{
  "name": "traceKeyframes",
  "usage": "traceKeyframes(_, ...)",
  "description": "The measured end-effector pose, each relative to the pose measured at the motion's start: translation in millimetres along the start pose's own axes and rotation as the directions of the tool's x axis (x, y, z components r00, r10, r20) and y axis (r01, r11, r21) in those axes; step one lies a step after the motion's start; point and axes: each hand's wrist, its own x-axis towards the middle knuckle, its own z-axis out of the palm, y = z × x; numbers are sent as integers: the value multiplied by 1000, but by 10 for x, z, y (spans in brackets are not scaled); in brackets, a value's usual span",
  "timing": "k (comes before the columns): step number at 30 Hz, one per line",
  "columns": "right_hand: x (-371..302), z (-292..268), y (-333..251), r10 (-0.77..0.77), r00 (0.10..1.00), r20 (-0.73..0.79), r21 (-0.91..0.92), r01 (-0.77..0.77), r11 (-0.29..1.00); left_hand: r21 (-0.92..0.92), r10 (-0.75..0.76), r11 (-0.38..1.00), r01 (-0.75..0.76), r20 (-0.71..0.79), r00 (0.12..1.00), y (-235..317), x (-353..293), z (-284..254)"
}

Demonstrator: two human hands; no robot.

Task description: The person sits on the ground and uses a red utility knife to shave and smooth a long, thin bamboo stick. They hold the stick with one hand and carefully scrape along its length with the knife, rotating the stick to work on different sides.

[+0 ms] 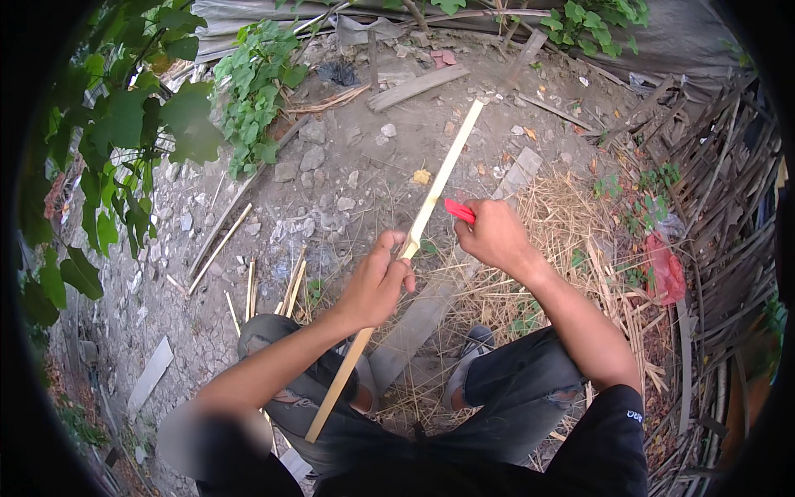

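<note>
A long, pale strip of split bamboo (454, 161) slants across the middle, from beside my left thigh up to the far ground. My left hand (377, 283) is closed around it near its middle, at a knotty joint. In my right hand (498, 236), to the right of the strip, is a slim red tool (460, 211) shaped like a cutter. Its red end points left toward the strip, with a small gap between them. My fingers cover the rest of the tool, and no blade can be made out.
Dry shavings (522, 248) litter the ground at the right, over a grey board (422, 323) between my feet. Several cut strips (291, 286) stand by my left knee. Stacked sticks (720, 207) line the right side, near a red plastic bag (664, 269). Leaves (108, 124) hang at the upper left.
</note>
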Motion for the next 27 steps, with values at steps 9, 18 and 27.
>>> traceKeyframes(9,-143,216,-135,-29,989,147,-8,30,1000,-358,-95,928,100,32,995,-6,43,217)
traceKeyframes(18,68,505,19,-8,995,95,-165,24,986,-534,-250,801,272,116,961,-78,-19,164)
traceKeyframes(27,482,145,1638,517,828,-218,-145,-552,821,-364,-161,884,293,351,922,-95,-477,321)
